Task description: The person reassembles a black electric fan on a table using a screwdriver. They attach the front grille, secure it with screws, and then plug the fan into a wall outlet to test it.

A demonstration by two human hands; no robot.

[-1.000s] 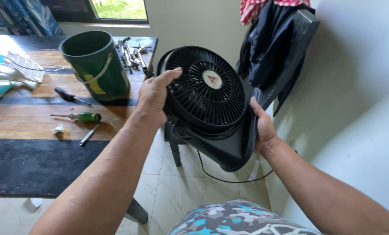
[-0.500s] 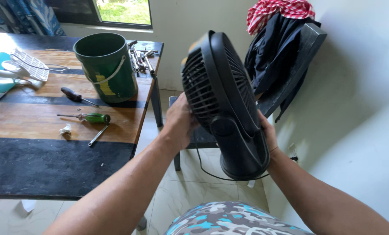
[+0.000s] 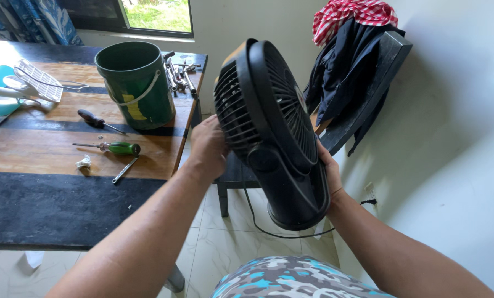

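Fingers of both hands grip a black table fan [image 3: 271,132], held up in the air between the bench and a dark chair: the left hand [image 3: 207,146] presses against the rear grille with its fingers wrapped behind the housing, and the right hand [image 3: 331,168] cups the front side near the round base, its fingers mostly hidden behind the fan. The fan is turned edge-on, its front grille facing right toward the chair [image 3: 368,94], and its black cord [image 3: 263,221] hangs down to the tiled floor. Dark clothes and a red checked cloth [image 3: 354,14] are draped over the chair back. Left of the fan stands the wooden bench [image 3: 31,149] with dark stripes. Near its far right corner sits a green bucket [image 3: 137,85], with a cluster of metal tools [image 3: 178,72] just beyond it at that corner. Toward the far left edge lies a white wire grille [image 3: 37,83]. In front of the bucket lie a black-handled screwdriver [image 3: 95,120], a green-handled screwdriver [image 3: 111,147] and a small metal rod [image 3: 124,170].
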